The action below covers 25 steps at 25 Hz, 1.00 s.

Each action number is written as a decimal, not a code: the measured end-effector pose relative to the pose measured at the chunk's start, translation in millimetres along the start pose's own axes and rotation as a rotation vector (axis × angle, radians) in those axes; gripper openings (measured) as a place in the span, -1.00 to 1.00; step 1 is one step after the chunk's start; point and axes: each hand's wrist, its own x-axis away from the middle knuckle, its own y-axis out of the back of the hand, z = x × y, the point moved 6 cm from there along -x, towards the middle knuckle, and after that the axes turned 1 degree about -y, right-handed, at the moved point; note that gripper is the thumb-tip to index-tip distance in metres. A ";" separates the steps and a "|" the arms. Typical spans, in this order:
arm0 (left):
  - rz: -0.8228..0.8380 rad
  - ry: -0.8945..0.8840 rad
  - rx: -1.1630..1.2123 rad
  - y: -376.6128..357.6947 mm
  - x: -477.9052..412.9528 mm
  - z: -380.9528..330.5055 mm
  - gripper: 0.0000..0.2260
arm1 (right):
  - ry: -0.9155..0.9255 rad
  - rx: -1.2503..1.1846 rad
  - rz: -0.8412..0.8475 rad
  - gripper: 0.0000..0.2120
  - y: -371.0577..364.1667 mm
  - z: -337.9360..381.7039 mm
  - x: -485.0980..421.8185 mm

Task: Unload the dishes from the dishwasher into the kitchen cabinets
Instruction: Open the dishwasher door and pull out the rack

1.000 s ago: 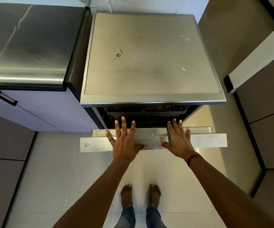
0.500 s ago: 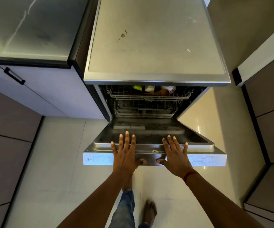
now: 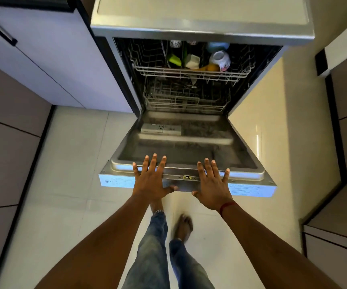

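Here the dishes (image 3: 193, 61) sit in the upper rack (image 3: 191, 74), straight ahead of both hands and well beyond the door (image 3: 181, 147), whose near edge runs left to right. The left hand (image 3: 150, 181) and right hand (image 3: 214, 185) rest side by side on that edge, about equally far from the rack. The fingers (image 3: 153, 163) are straight and spread, flat on the rim, grasping nothing.
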 end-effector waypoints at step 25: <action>0.390 -0.145 -0.059 -246.5 12.9 35.2 -0.17 | 0.007 0.004 0.319 -0.17 -232.6 2.3 18.4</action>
